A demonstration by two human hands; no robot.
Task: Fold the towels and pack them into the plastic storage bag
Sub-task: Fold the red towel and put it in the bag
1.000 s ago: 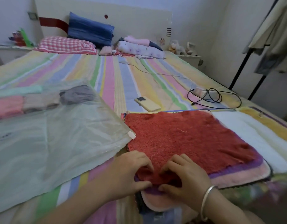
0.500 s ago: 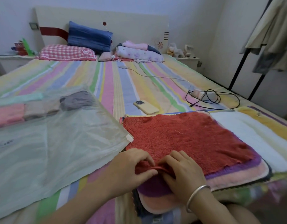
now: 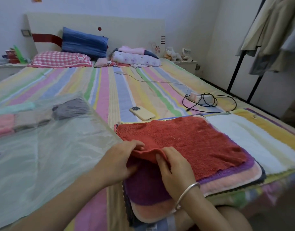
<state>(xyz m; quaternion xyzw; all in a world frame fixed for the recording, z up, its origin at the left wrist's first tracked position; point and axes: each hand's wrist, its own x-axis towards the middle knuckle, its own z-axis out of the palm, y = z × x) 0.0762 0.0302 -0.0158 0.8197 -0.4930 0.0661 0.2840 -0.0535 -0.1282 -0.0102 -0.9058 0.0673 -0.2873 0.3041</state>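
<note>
At the near edge of the bed (image 3: 110, 90), both hands are recorded on a stack of flat towels. The left hand (image 3: 120, 162) has its grip closed on the near edge of the red towel (image 3: 185, 142). The right hand (image 3: 175, 170), just beside it and wearing a silver bangle (image 3: 186, 192), pinches the same edge. That edge is raised off the stack; the rest of the red towel lies flat beyond the grip.

Under the grip a purple towel (image 3: 143, 187) is exposed, with a pink towel (image 3: 153, 212) below it and a dark scalloped edge at the bottom. Right of the grip, a white towel (image 3: 243, 139) lies flat, touching the stack.

Left of the grip, the plastic storage bag (image 3: 43, 155) is spread flat on the bed, one corner reaching the red towel's left corner. Folded towels (image 3: 32, 119) are seen through the plastic at its far end.

Beyond the grip, a yellow phone (image 3: 142, 113) lies face down just past the red towel. Farther right, a black cable (image 3: 208, 104) is coiled. At the headboard, a checked pillow (image 3: 60, 60) and a blue pillow (image 3: 83, 42) are noted.
</note>
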